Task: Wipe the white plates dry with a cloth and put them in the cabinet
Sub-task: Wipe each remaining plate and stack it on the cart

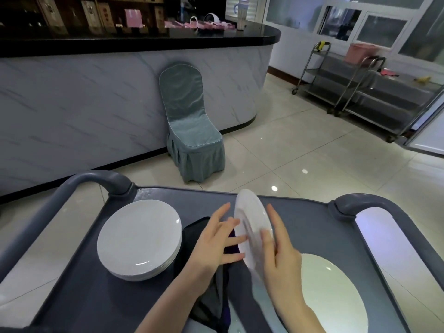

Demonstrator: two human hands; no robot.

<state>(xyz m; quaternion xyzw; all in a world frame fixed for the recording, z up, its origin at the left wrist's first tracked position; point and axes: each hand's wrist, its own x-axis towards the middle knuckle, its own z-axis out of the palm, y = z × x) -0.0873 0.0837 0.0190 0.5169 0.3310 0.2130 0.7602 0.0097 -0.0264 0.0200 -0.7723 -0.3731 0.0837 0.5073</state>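
Observation:
A white plate [249,219] stands on edge above the grey cart top [312,222], held between both hands. My right hand [281,258] holds its right side, thumb across the face, fingers behind. My left hand [216,243] has straight, spread fingers touching the plate's left face. A dark cloth [211,292] lies on the cart under my left hand and forearm. A stack of several white plates [139,239] sits at the cart's left. Another white plate [336,296] lies flat at the lower right.
The cart has curved grey handles at the left [96,179] and right [365,200]. A teal covered chair [189,126] stands against a marble counter [84,104]. Steel trolleys [360,92] stand at the far right on the tiled floor.

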